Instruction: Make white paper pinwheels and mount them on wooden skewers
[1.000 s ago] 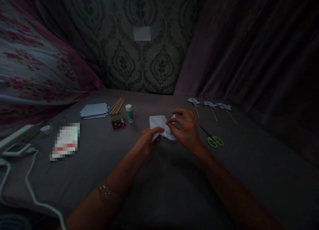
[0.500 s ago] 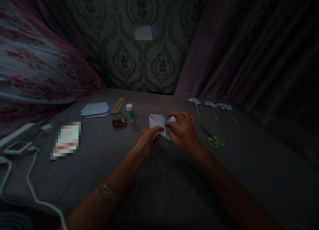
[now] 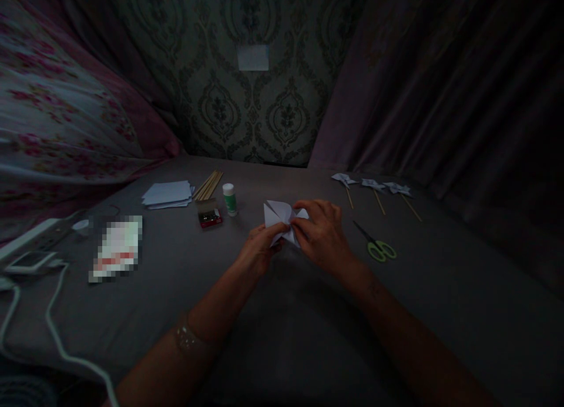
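Note:
A white paper pinwheel (image 3: 275,212), slit from its corners, is held up over the grey table between both hands. My left hand (image 3: 261,245) grips its lower left side, thumb pressed on top near the centre. The fingers of my right hand (image 3: 324,234) pinch the paper's right side close to the middle, and a flap there curves inward. My fingers partly hide the paper's centre and right corner. To the right lie scissors (image 3: 376,245) with green handles. A glue stick (image 3: 230,199) with a white cap stands upright to the left.
Left of the glue stick are a small red box (image 3: 210,215) of metal pieces, wooden sticks (image 3: 208,185) and stacked white paper (image 3: 167,194). Several finished pinwheels (image 3: 373,185) on sticks lie back right. A power strip (image 3: 33,242) with white cables (image 3: 61,336) sits at the left edge.
The paper's upper flap has bent further toward the centre, widening the slit at the upper left. My right hand's fingers have shifted slightly inward; the left hand stays nearly in place.

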`<state>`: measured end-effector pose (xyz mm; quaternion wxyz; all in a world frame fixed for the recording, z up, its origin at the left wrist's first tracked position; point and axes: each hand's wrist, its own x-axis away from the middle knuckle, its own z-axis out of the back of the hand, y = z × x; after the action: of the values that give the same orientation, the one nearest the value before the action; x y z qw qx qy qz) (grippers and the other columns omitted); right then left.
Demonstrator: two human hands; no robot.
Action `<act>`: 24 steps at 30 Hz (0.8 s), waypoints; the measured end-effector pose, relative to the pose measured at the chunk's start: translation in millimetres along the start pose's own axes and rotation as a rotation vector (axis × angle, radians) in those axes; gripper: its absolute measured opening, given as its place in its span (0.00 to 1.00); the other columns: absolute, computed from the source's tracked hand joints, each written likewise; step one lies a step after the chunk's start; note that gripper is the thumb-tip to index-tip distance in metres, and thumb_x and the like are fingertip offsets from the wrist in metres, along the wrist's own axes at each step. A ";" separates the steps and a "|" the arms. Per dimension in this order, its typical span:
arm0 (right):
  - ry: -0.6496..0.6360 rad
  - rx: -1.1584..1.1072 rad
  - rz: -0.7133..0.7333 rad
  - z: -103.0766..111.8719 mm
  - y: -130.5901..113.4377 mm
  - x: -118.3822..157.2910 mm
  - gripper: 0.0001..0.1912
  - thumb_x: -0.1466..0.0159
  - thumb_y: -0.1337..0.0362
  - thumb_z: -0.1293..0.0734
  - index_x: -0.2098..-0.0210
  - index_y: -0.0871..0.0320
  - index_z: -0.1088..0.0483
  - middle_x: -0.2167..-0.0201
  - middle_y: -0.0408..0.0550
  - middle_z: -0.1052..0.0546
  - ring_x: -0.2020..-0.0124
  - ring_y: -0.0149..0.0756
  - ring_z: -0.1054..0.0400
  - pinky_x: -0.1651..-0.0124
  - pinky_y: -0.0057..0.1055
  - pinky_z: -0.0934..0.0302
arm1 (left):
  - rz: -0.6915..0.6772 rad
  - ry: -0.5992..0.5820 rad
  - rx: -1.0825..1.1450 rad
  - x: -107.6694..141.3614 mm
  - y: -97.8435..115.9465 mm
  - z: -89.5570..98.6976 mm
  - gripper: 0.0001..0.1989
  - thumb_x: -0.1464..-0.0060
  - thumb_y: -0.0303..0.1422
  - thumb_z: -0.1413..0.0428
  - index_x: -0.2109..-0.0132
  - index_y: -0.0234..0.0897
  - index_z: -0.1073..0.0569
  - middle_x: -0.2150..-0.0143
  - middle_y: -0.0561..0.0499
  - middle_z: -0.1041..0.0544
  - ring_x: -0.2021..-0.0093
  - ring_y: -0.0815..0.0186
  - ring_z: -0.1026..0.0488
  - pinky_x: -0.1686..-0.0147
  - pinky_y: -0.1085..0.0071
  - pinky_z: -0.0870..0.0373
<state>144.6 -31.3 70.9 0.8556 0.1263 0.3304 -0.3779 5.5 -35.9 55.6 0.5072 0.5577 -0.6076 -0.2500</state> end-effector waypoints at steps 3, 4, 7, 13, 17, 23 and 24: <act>-0.008 0.009 0.002 0.4 -0.2 0.1 0.09 0.37 0.68 0.37 0.63 0.56 0.25 0.50 0.52 0.27 0.50 0.46 0.41 0.49 0.44 0.48 | 0.008 0.014 0.020 0.6 -0.4 0.5 0.09 0.67 0.28 0.37 0.74 0.36 0.28 0.74 0.53 0.29 0.73 0.71 0.34 0.76 0.76 0.40; -0.013 0.010 0.001 0.6 -0.4 0.1 0.09 0.37 0.68 0.37 0.63 0.56 0.25 0.50 0.52 0.27 0.49 0.46 0.41 0.49 0.44 0.48 | 0.008 0.010 0.016 0.9 -0.6 0.7 0.08 0.67 0.28 0.37 0.74 0.36 0.27 0.73 0.53 0.28 0.73 0.70 0.34 0.76 0.76 0.39; -0.018 -0.001 -0.001 1.1 -1.2 0.1 0.09 0.38 0.69 0.37 0.64 0.56 0.24 0.50 0.52 0.27 0.49 0.47 0.41 0.49 0.45 0.48 | -0.002 0.006 0.003 2.0 -0.3 1.0 0.08 0.67 0.28 0.37 0.74 0.37 0.27 0.72 0.52 0.26 0.72 0.69 0.33 0.75 0.75 0.39; 0.021 -0.096 -0.048 3.3 1.1 -1.2 0.07 0.42 0.69 0.34 0.68 0.56 0.24 0.51 0.51 0.27 0.49 0.46 0.39 0.48 0.45 0.48 | -0.037 -0.019 -0.043 4.0 1.2 1.6 0.07 0.66 0.28 0.38 0.73 0.35 0.25 0.72 0.51 0.25 0.72 0.69 0.32 0.74 0.75 0.39; 0.005 -0.170 -0.119 3.4 7.6 -2.5 0.06 0.41 0.66 0.33 0.72 0.55 0.24 0.54 0.49 0.26 0.50 0.45 0.38 0.50 0.44 0.47 | -0.069 -0.059 -0.089 3.0 -1.2 3.3 0.06 0.66 0.29 0.38 0.74 0.36 0.24 0.74 0.51 0.26 0.74 0.70 0.34 0.75 0.74 0.40; -0.032 -0.278 -0.242 1.3 15.4 -4.7 0.02 0.43 0.65 0.30 0.73 0.54 0.26 0.55 0.48 0.27 0.50 0.45 0.36 0.49 0.45 0.46 | -0.116 -0.105 -0.129 -1.4 -4.5 5.7 0.09 0.67 0.31 0.37 0.73 0.33 0.23 0.78 0.52 0.27 0.77 0.70 0.33 0.74 0.73 0.39; -0.031 -0.298 -0.278 0.8 16.8 -5.0 0.01 0.44 0.64 0.30 0.72 0.54 0.26 0.55 0.48 0.26 0.50 0.45 0.36 0.49 0.46 0.46 | -0.124 -0.118 -0.139 -1.8 -4.2 6.0 0.09 0.67 0.31 0.37 0.73 0.33 0.23 0.78 0.52 0.26 0.77 0.69 0.32 0.74 0.73 0.38</act>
<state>154.8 -17.4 74.2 0.8095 -0.0544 0.3835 -0.4413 1.7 -36.9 49.3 0.4915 0.5419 -0.5819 -0.3551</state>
